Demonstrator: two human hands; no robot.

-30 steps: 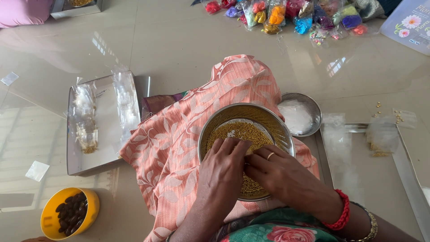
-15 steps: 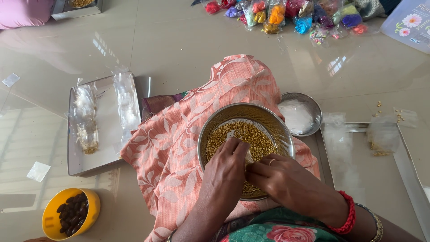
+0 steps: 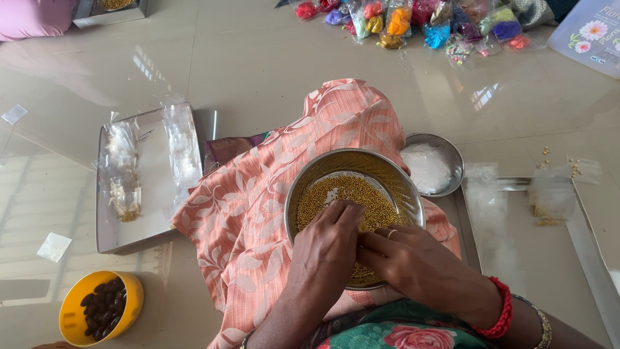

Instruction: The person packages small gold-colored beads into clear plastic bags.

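A round steel bowl (image 3: 303, 187) full of small golden beads (image 3: 352, 194) rests on my lap, on peach leaf-patterned cloth (image 3: 245, 207). Both hands are down inside the bowl at its near side. My left hand (image 3: 326, 249) has its fingers bent together into the beads. My right hand (image 3: 413, 262), with a ring and a red bangle at the wrist, meets it fingertip to fingertip. What the fingertips pinch is hidden.
A smaller steel bowl (image 3: 452, 155) of white material sits to the right of the bead bowl. A steel tray (image 3: 106, 194) with clear packets lies left, another tray (image 3: 581, 232) right. A yellow bowl (image 3: 132, 304) of dark pieces stands bottom left. Colourful bags (image 3: 400, 22) line the far floor.
Both hands have shifted slightly toward me within the bowl, uncovering more beads at the far side. The bowl stays in place.
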